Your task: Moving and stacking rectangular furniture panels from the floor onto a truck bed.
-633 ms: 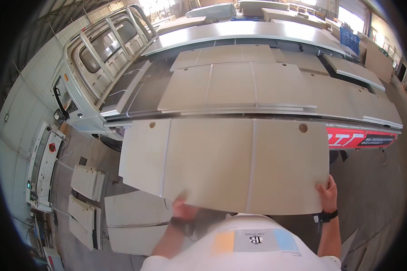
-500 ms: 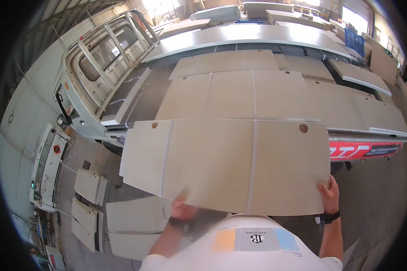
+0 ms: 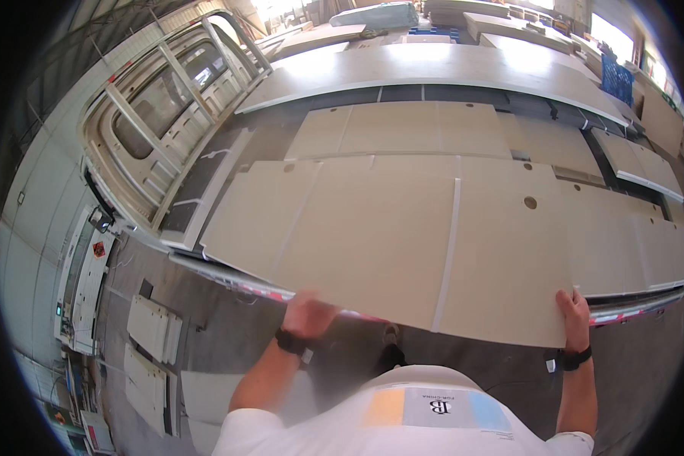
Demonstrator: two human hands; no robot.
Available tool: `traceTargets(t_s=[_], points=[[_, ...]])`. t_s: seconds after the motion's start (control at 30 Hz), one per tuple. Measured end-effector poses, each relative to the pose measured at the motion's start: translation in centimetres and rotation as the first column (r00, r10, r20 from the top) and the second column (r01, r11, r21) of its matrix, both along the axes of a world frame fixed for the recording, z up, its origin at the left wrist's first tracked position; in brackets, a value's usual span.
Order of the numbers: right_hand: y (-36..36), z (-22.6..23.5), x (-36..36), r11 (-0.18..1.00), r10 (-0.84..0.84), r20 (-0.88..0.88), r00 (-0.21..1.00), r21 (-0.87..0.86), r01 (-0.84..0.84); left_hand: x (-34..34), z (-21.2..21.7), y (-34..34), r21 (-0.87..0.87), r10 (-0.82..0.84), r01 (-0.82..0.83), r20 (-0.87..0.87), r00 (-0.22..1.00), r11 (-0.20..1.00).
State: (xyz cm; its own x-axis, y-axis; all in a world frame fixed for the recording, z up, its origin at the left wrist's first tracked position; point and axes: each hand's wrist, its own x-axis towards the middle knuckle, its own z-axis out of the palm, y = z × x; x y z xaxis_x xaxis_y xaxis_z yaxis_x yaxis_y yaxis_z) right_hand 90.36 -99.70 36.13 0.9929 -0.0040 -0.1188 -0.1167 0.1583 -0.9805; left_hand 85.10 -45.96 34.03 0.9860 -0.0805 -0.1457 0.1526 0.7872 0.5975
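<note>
Since the earlier frame the panel (image 3: 403, 243) has travelled forward: its far edge now lies over the panels already on the flatbed (image 3: 646, 304), where before it hung short of them, above the floor, and the bed's near rail now shows just under its near edge.

At the far left of the bed stands the cab shell (image 3: 167, 121), pale and windowless, its back wall facing the load. On the floor (image 3: 228, 334) left of the person lie a few loose small boards (image 3: 152, 334).

The left hand (image 3: 308, 313) grips the panel's near edge somewhat left of the middle; the fingers go under the sheet and out of sight, so I cannot tell how they are set, only that the palm is pressed to the edge. A dark band sits on that wrist. The panel itself is a wide beige sheet with two fold lines and round holes, held flat and slightly tilted, its near edge overhanging the bed's near rail.

The right hand (image 3: 574, 315) clamps the panel's near right corner, thumb on top and fingers below.

I judge this the laying step: the sheet is being slid onto the stack. The next move calls for an even push from both hands, squaring its edges with the panels beneath
</note>
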Motion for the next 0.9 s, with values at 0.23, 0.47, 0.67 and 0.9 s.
traceTargets(t_s=[0.23, 0.47, 0.67, 0.9], points=[[11.3, 1.1, 14.4, 0.986, -0.145, -0.076, 0.986, -0.095, 0.138, 20.8, 0.4, 11.8, 0.055, -0.028, 0.028, -0.004, 1.000, 0.998], [22.9, 1.1, 27.4, 0.972, -0.228, -0.014, 0.974, -0.061, 0.226, 38.8, -3.9, 21.4, 0.009, 0.026, -0.025, -0.094, 0.995, 1.000], [26.1, -0.9, 37.8, 0.951, -0.177, -0.006, 0.984, -0.258, 0.169, 41.6, -2.5, 22.3, 0.727, -0.240, 0.223, -0.082, 0.967, 0.650], [23.9, -1.8, 45.7, 0.818, 0.094, 0.323, 0.942, -0.565, 0.112, 45.1, -1.9, 18.2, 0.554, -0.228, 0.312, -0.218, 0.949, 0.772]])
